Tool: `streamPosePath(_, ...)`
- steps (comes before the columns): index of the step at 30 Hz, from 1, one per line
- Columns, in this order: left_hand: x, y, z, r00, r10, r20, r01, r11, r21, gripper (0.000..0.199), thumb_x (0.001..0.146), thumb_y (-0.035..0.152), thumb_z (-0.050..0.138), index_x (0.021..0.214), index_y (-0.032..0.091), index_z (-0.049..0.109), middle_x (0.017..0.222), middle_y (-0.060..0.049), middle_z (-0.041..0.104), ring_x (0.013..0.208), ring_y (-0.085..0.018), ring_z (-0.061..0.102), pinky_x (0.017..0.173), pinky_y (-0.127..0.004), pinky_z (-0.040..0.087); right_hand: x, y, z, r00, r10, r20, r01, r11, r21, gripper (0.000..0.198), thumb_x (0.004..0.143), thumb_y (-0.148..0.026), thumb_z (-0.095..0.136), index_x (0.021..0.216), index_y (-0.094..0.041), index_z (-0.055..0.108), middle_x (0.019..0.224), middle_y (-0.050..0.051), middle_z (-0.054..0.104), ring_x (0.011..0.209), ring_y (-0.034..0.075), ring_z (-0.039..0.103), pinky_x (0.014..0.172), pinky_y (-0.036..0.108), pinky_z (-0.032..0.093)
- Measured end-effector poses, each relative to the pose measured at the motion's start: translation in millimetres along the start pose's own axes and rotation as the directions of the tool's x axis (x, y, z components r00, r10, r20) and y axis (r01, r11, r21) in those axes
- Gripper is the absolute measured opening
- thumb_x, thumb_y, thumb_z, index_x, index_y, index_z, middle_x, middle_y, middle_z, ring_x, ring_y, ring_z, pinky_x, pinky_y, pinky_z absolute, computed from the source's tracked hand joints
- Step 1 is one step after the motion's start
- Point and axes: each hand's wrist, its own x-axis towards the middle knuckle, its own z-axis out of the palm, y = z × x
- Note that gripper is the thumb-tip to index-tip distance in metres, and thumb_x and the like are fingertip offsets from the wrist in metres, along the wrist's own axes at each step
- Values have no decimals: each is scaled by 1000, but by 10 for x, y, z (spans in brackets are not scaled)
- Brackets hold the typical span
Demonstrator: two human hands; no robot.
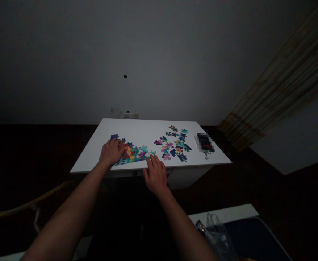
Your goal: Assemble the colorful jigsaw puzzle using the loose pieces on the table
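A partly joined jigsaw puzzle in teal, orange and brown lies flat along the near edge of the white table. My left hand rests on its left side, fingers stretched forward and covering some of it. At the puzzle's lower right corner lies my right hand, its fingertips on the last pieces and its palm over the table edge. Both hands look open and flat. Loose puzzle pieces in pink, blue and teal are scattered to the right of my right hand.
On the white table, a dark, blurred-out phone-like object lies at the right. Behind stands a grey wall with a socket. A curtain hangs at right. A clear plastic bag sits at lower right.
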Motion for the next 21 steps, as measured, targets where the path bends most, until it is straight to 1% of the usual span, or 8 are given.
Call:
streamPosePath(4,7,-34,24,1000,-8,16,8,1000,-3,71,113,57,41,168,18,60,182,-20,50,169,-44,42,137,-62,34,-4,1,-8,1000,2,10,-2,1000,5,58,119,-41,52,172,-22,57,184,13,49,174,30,39,136,49,31)
streamPosePath(9,15,-67,52,1000,2,9,-1,1000,-15,74,113,60,40,168,15,59,183,-22,47,169,-45,40,138,-63,32,-12,17,4,1000,-8,5,8,1000,9,58,119,-41,51,172,-21,57,184,13,49,174,30,39,137,48,30)
streamPosePath(13,25,-78,72,1000,7,-2,-7,1000,-4,74,113,62,40,166,16,61,182,-21,50,167,-44,44,137,-62,35,-29,30,23,1000,-19,1,19,1000,-1,59,117,-40,54,172,-20,57,184,14,49,173,31,39,137,50,31)
streamPosePath(15,30,-85,82,1000,17,-11,-17,1000,0,73,114,62,39,165,16,62,180,-21,52,166,-45,46,136,-64,36,-35,34,30,1000,-25,-3,25,1000,-3,60,116,-38,56,172,-19,57,184,14,49,173,32,39,137,50,31)
streamPosePath(18,32,-97,90,999,31,-25,-31,1000,0,72,114,61,40,164,14,63,179,-23,53,164,-46,48,134,-66,38,-36,41,33,999,-31,-5,31,1000,2,62,112,-35,60,172,-18,57,185,14,48,173,33,39,136,50,31)
streamPosePath(21,26,-106,78,998,49,-48,-50,999,-1,70,113,60,44,160,14,67,175,-24,57,161,-45,52,133,-65,41,-37,48,33,999,-43,-4,43,999,7,66,108,-31,63,172,-17,56,185,14,47,173,34,39,136,50,32)
